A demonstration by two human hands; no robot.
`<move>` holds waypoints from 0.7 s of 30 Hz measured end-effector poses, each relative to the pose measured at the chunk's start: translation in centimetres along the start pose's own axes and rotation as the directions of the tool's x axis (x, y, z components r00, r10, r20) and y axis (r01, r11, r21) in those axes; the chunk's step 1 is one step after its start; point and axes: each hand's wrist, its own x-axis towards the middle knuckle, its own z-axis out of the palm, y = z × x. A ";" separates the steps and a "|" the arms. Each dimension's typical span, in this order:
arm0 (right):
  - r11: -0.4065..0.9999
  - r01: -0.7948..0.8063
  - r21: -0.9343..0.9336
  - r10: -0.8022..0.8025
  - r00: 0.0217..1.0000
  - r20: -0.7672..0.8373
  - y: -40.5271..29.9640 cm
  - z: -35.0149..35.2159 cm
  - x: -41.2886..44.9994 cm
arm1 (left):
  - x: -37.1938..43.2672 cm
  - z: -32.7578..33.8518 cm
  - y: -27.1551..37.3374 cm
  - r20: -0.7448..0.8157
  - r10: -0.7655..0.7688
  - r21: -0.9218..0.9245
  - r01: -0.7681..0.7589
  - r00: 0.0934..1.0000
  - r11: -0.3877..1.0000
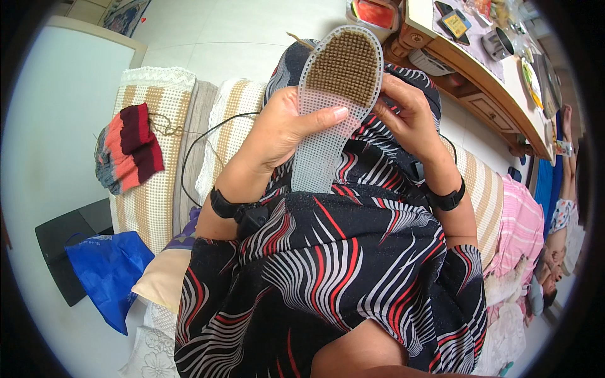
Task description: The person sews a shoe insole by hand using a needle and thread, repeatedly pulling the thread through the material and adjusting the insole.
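A sole-shaped sheet of white plastic mesh canvas (pixel 319 156) stands tilted over my lap. Brown yarn stitches (pixel 342 61) fill its rounded far end; the narrower near part is bare mesh. My left hand (pixel 293 123) grips it from the left side, thumb lying across the front and fingers hidden behind. At the right rim my right hand (pixel 406 113) pinches the edge with bent fingers, their tips partly hidden by the mesh. Whether a needle is in those fingers I cannot see. A loose brown yarn end (pixel 300 40) sticks out past the upper left rim.
Knitted striped work (pixel 134 146) with loose yarn lies on the sofa cover (pixel 156 94) to my left. Below it are a blue bag (pixel 111 274) and a cushion (pixel 163 274). A wooden table (pixel 513 104) bears phones and a metal cup (pixel 497 44). Another person (pixel 555 250) lies at far right.
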 end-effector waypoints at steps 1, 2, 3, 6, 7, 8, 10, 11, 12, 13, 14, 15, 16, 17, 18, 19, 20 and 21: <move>1.000 0.014 -0.017 -0.014 1.000 0.005 0.0 0.0 0.0 | 0.0 0.0 0.0 -0.001 0.001 -0.001 -0.001 1.000 1.000; 0.999 0.027 -0.033 -0.027 1.000 0.010 0.0 0.0 0.1 | 0.1 0.0 0.0 0.000 0.015 -0.004 -0.015 1.000 1.000; 0.999 0.028 -0.032 -0.028 1.000 0.011 -0.1 0.0 0.1 | 0.1 0.1 0.0 0.001 0.028 -0.007 -0.028 1.000 1.000; 0.999 0.032 -0.017 -0.032 0.999 0.002 -0.2 0.1 0.2 | 0.2 0.0 -0.1 -0.026 0.051 0.009 -0.050 0.998 0.999; 0.999 0.031 -0.020 -0.031 1.000 0.000 -0.1 0.1 0.2 | 0.2 -0.1 -0.2 -0.026 0.050 0.009 -0.050 0.998 0.999; 0.999 0.030 -0.022 -0.030 1.000 -0.002 -0.1 0.1 0.2 | 0.3 -0.1 -0.3 -0.024 0.072 0.010 -0.071 0.997 0.997; 1.000 0.024 -0.015 -0.024 1.000 -0.001 -0.1 0.1 0.3 | 0.4 -0.1 -0.3 -0.022 0.094 0.013 -0.094 0.995 0.995; 1.000 0.018 -0.007 -0.018 1.000 0.002 -0.1 0.1 0.3 | 0.4 -0.1 -0.2 -0.014 0.100 0.012 -0.100 0.995 0.995; 1.000 0.019 -0.008 -0.019 1.000 0.002 -0.2 0.1 0.4 | 0.4 -0.1 -0.1 -0.007 0.106 0.010 -0.106 0.994 0.994; 1.000 0.025 -0.010 -0.025 0.999 0.022 -0.3 0.0 0.6 | 0.4 -0.2 -0.2 -0.007 0.107 0.010 -0.107 0.994 0.994; 0.999 0.032 -0.013 -0.031 0.999 0.042 -0.4 0.0 0.7 | 0.5 -0.3 -0.3 -0.006 0.093 0.003 -0.093 0.996 0.996; 0.999 0.034 -0.014 -0.034 0.999 0.042 -0.5 0.1 0.8 | 0.6 -0.4 -0.3 -0.004 0.080 -0.003 -0.080 0.997 0.997; 0.998 0.055 -0.027 -0.055 0.998 -0.009 -0.6 0.4 1.1 | 0.7 -0.4 -0.4 -0.003 0.083 -0.002 -0.083 0.997 0.997; 0.996 0.074 -0.041 -0.077 0.995 -0.059 -0.8 0.5 1.2 | 0.8 -0.3 -0.5 -0.013 0.099 0.000 -0.099 0.995 0.995; 0.996 0.083 -0.044 -0.085 0.995 -0.059 -0.8 0.4 1.5 | 1.0 -0.3 -0.3 -0.022 0.121 0.005 -0.121 0.992 0.993; 0.999 0.024 -0.030 -0.025 0.999 -0.021 -0.9 0.3 1.7 | 1.1 -0.3 0.0 -0.021 0.129 0.009 -0.129 0.991 0.992; 0.999 -0.035 -0.018 0.035 0.999 0.018 -1.0 0.3 1.9 | 1.2 -0.5 0.4 -0.034 0.134 0.043 -0.133 0.990 0.990; 0.999 -0.023 -0.023 0.023 1.000 0.016 -1.1 0.6 2.2 | 1.5 -0.6 0.8 -0.044 0.144 0.079 -0.141 0.989 0.987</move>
